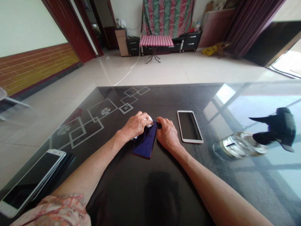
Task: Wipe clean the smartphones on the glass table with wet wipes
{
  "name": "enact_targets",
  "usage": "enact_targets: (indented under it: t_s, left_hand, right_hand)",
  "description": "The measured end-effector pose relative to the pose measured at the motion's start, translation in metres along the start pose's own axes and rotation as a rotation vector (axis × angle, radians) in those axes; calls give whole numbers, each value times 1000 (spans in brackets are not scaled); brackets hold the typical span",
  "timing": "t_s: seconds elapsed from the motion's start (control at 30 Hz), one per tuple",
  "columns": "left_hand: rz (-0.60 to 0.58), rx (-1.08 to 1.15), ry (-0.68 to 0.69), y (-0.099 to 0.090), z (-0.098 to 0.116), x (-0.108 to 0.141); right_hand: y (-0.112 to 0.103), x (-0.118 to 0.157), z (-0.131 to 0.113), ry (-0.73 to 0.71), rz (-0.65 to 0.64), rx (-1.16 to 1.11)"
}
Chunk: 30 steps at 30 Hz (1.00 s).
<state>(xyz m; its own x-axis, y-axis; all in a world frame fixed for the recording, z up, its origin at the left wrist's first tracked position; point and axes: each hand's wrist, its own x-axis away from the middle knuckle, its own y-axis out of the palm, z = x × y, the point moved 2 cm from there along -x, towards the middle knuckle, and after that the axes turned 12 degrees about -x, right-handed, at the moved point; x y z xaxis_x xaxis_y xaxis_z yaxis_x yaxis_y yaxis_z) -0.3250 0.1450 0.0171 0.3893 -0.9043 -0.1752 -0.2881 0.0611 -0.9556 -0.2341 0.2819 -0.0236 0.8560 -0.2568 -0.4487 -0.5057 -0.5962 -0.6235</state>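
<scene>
While pinching crumpled white wad (150, 119) in left hand (134, 125), probably steadies flat blue phone (145, 144) with curled right hand (167, 133) of unclear grip, inside black tabletop's (162, 97) far edge.

Home living room: patterned cloth (166, 17) hung at top centre over low black drawer cabinets (191, 40), small striped table (156, 40) in front. Long purple curtain (251, 25) upper right, dark red door frame (70, 28) upper left, pale tiled floor (183, 69) below the cabinets.
</scene>
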Motion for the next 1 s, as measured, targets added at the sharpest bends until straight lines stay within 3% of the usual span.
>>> enact_targets:
  t_s: [0.7,1.0]
  left_hand:
    - [-43,3,-11,-6,13,-3]
    - [-78,104,123,-19,13,12]
  right_hand:
    - [1,1,1,21,47,24]
    - [-2,1,1,31,37,16]
